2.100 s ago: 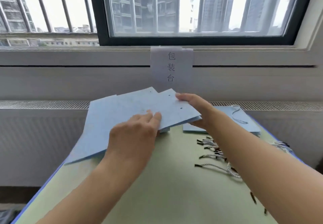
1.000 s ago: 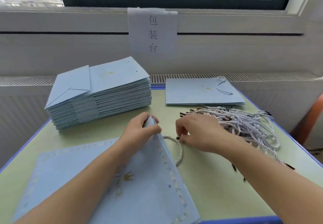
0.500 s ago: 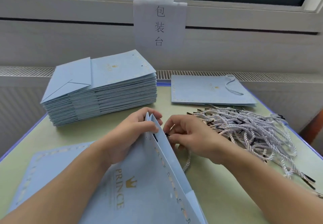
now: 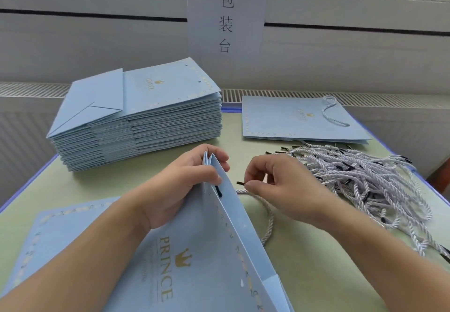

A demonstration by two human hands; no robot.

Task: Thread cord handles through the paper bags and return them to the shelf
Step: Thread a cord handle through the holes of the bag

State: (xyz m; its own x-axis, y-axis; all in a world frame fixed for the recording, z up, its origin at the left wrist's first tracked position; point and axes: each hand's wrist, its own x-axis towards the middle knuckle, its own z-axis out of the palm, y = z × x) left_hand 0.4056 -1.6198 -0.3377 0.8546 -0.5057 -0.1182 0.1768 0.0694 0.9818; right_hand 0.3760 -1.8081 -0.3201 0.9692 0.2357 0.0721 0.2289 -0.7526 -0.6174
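Note:
A light blue paper bag [image 4: 209, 258] printed "PRINCE" lies folded in front of me, its top edge lifted. My left hand [image 4: 185, 185] grips that top edge, fingers curled over it. One black tip of a white twisted cord [image 4: 266, 210] pokes through a hole just below my left fingers. My right hand [image 4: 275, 182] pinches the cord's other black tip just right of the bag. The cord loops down onto the table beside the bag.
A tall stack of flat blue bags [image 4: 141, 116] stands at the back left. One bag with a cord handle [image 4: 299, 119] lies at the back right. A heap of loose cords [image 4: 365, 180] covers the right side of the green table [image 4: 316, 275]. A paper sign [image 4: 226, 17] hangs on the wall.
A bag was taken from the stack and laid down. One cord tip went through the bag's hole. My right hand now pinches the other tip, a little away from the bag.

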